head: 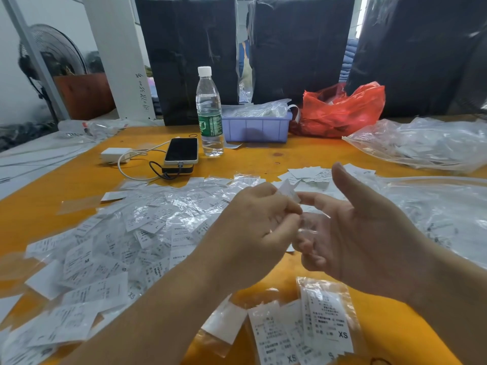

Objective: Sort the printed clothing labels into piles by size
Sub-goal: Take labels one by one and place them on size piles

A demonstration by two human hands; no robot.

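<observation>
One label (289, 192) is up in the air between both hands, above the middle of the worktop (263, 159), white and tilted, its print too blurred to read. The left hand (253, 230) has the grip on it, fingers curled and pinching its lower edge. The right hand (353, 227) sits just beside, palm up and fingers relaxed, with something clear and crinkled, a sleeve perhaps, lying across them; whether it truly holds that, I cannot tell.

To the left sprawls the big unsorted heap (110, 246), labels in clear sleeves overlapping every way, an M showing here and there. Near the front edge, an XS pile (303, 330) sits under the wrists. More loose labels (313, 175) lie beyond the hands.

The step now looks like reading the size. Best done by turning the printed face up toward the eyes, keeping the pinch at the edge so the letter is not covered, then dropping it squarely on the matching pile, well apart from the heap.
</observation>
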